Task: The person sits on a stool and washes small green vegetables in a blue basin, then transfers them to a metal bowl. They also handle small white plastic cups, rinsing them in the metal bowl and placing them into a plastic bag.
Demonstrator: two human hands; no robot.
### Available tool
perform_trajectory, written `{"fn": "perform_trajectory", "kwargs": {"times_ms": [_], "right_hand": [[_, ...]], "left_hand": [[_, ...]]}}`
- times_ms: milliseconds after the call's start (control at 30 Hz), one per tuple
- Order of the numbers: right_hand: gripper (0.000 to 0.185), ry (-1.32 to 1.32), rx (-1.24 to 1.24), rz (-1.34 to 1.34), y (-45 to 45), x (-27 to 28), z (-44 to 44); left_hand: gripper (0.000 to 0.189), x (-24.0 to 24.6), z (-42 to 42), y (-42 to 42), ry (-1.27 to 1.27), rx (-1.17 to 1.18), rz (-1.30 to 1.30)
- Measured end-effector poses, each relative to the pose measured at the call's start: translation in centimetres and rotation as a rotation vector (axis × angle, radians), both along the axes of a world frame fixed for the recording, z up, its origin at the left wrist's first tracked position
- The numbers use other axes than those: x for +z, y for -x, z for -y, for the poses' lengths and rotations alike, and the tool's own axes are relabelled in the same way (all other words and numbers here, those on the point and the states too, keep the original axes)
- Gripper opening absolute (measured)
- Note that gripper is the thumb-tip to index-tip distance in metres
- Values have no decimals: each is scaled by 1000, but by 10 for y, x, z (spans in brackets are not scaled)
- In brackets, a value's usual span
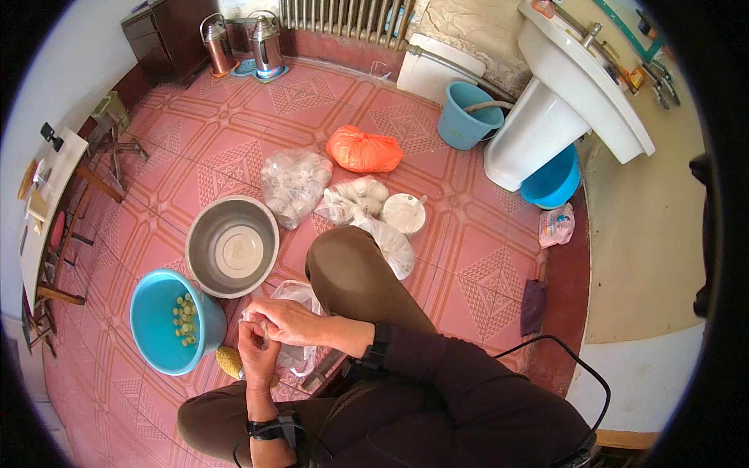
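My left hand [258,349] and my right hand [285,320] meet fingertip to fingertip, pinching something small and pale that my fingers largely hide; I cannot tell what it is. Just beyond them, a thin white plastic bag [299,358] lies open on the floor between my legs. Left of my hands stands a light-blue plastic bucket [214,327] with several small pale-green cylindrical pieces [186,319] inside. A wide steel basin [270,257] stands beside the bucket. A yellow patterned object [229,361], perhaps a slipper, shows beside my left hand.
Clear plastic bags [295,184] with white contents, a white round container [404,214] and an orange plastic bag [364,150] lie ahead. A blue bucket [470,123] stands by the pedestal sink [535,126]. Thermos flasks [268,50] stand near the radiator [345,22]; a table [51,187] is at left.
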State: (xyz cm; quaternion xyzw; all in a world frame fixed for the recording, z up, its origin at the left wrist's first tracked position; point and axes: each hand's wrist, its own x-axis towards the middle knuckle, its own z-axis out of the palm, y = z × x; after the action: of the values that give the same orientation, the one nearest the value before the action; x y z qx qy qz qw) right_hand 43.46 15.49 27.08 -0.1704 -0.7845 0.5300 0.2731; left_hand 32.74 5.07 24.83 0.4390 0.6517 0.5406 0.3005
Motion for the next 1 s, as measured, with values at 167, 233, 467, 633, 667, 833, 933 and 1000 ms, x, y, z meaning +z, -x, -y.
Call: {"fn": "perform_trajectory", "kwargs": {"times_ms": [167,233,467,633,667,833,933,1000], "right_hand": [[18,159,87,-57,4,10,3],[17,288,125,-42,3,12,3],[18,129,-127,-29,10,3,10],[28,-8,-208,-150,25,-8,18],[29,-45,-229,-153,28,-10,19],[30,-59,-259,-220,35,-16,19],[31,143,-237,-219,35,-18,17],[32,312,-184,-163,34,-19,16]], "left_hand": [[29,14,11,11,93,-63,387],[29,18,15,16,77,-100,549],[31,9,11,27,85,9,350],[26,3,12,21,91,154,-74],[25,3,11,22,82,165,-121],[19,12,5,34,185,123,-68],[17,17,3,36,156,94,-12],[17,18,3,34,136,65,46]]}}
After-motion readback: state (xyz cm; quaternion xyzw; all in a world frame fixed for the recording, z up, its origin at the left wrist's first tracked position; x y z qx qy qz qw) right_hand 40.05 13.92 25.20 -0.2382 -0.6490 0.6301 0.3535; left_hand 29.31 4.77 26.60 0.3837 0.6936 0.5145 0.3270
